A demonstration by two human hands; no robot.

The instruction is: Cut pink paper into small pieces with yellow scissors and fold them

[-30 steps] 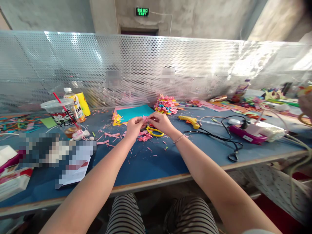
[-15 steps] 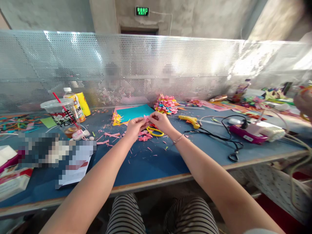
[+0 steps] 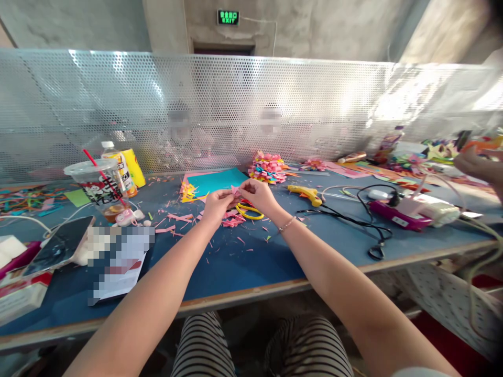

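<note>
Between my two hands is a small piece of pink paper [image 3: 235,190], pointed at its top. My left hand [image 3: 218,205] pinches it from the left, thumb and fingers pressed together. From the right, my right hand [image 3: 257,194] pinches the same piece, its fingers partly hiding it. Just below lie yellow-handled scissors [image 3: 250,212], their blades mostly hidden. Pink paper strips [image 3: 232,220] are heaped beside them. A blue-green paper sheet [image 3: 216,181] lies behind my hands, with yellow paper strips [image 3: 189,192] at its left corner. Behind my right hand stands a pile of pink, yellow and blue paper pieces [image 3: 268,167].
A yellow glue gun [image 3: 304,195] and black cable [image 3: 346,220] lie to the right, near a purple power strip [image 3: 401,215]. At left stand a plastic cup [image 3: 98,183] and bottle [image 3: 123,170]. Another person's hand [image 3: 477,167] reaches in at far right. A perforated metal screen [image 3: 220,104] backs the table.
My hands stay nearly still around the pink paper. At far right, the other person's hand has moved further into view, with something orange at it.
</note>
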